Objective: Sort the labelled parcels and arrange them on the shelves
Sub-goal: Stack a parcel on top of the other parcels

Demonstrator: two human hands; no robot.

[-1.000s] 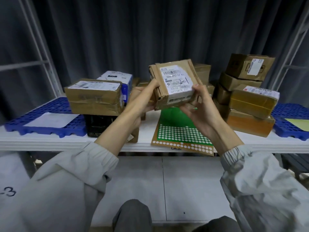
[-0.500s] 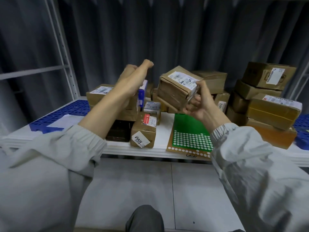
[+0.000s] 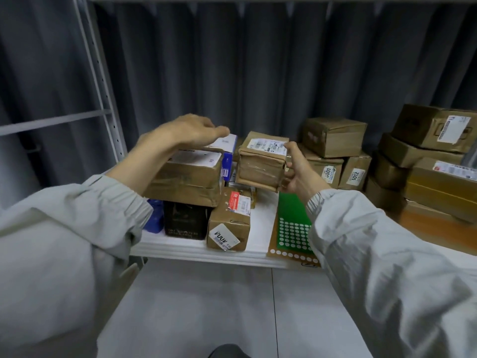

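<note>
My right hand (image 3: pixel 299 171) grips a small brown parcel (image 3: pixel 260 165) by its right side, its white shipping label facing up. The parcel hangs just above the white shelf (image 3: pixel 196 248), between the left and right stacks. My left hand (image 3: pixel 191 131) hovers palm down with fingers extended over a large brown parcel (image 3: pixel 188 177) with a white label, holding nothing. A blue-and-white box (image 3: pixel 228 156) lies behind that parcel. A small tilted carton (image 3: pixel 229 220) with red and white labels stands at the shelf front.
A black box (image 3: pixel 184 220) sits under the large parcel. A green sheet of white round stickers (image 3: pixel 293 228) lies at the shelf edge. Numbered cartons (image 3: pixel 355 175) and a tall stack of brown parcels (image 3: pixel 433 156) fill the right. A grey rack post (image 3: pixel 103 81) rises left.
My left hand let go of the small parcel and swung left over the large parcel. My right hand turned the small parcel label-up and lowered it toward the shelf.
</note>
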